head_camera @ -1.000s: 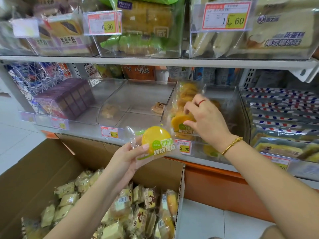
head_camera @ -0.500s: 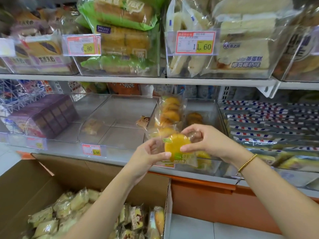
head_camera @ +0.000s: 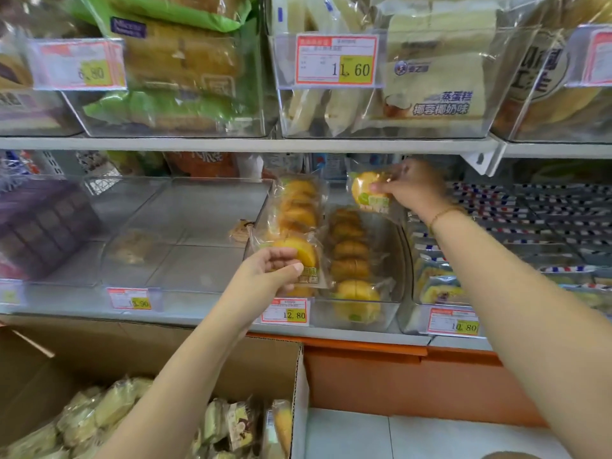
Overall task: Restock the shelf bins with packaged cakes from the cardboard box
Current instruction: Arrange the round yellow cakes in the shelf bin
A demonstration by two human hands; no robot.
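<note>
Fingers (head_camera: 376, 187) of right hand (head_camera: 415, 190) pinch one cake (head_camera: 364, 193) over bin's (head_camera: 326, 317) open rear; left hand (head_camera: 266, 274) grips second cake (head_camera: 304, 251) near front

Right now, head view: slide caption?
Restocking the clear bin: right hand holds a yellow cake at back, left hand a second cake at front.

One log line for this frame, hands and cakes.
step: stocking | left hand: grips yellow cake pack at front of clear bin | right hand: holds second cake pack over bin's rear | cardboard box: more packs inside
</note>
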